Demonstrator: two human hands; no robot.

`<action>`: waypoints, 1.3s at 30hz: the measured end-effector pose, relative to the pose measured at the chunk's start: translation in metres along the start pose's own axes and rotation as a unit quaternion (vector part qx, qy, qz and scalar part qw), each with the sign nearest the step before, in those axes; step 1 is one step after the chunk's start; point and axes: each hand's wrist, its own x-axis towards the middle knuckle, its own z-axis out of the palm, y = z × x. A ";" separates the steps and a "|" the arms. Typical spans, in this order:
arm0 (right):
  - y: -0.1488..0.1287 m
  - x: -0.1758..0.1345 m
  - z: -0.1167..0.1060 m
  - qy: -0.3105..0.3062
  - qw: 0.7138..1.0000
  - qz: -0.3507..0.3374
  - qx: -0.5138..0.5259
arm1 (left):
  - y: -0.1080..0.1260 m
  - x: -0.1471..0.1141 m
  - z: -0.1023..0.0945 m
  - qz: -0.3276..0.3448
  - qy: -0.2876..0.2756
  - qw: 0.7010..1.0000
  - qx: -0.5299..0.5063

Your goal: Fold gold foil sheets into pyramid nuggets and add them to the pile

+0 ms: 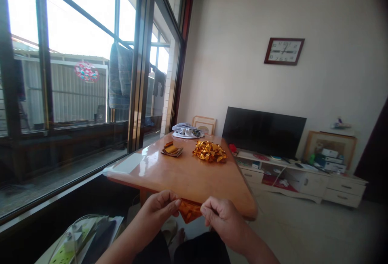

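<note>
Between my two hands, just below the near edge of the table, hangs a sheet of shiny gold foil paper [190, 211] with its lower part coming to a point. My left hand [162, 209] pinches its left side between thumb and fingers. On the other side, my right hand [221, 214] is closed at the right edge of the foil, fingers curled in. A heap of folded gold foil pieces [209, 151] lies on the wooden table [182, 175]. Left of the heap sits a small stack of flat gold and brown sheets [171, 149].
Folded cloth [187, 130] lies at the table's far end. Beyond it, a television [263, 130] stands on a low white cabinet [312, 185]. Large windows [81, 82] run along the left. Low on the left are a power strip [71, 241] and cables. My legs are under the hands.
</note>
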 end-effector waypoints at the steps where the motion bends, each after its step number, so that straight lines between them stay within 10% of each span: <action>1: 0.001 0.001 0.000 0.007 1.000 0.001 -0.004 | 0.000 0.000 0.000 0.004 0.002 1.000 0.002; 39: 0.010 0.015 0.004 0.135 0.990 0.032 -0.003 | 0.004 0.001 0.004 -0.005 0.074 0.997 0.036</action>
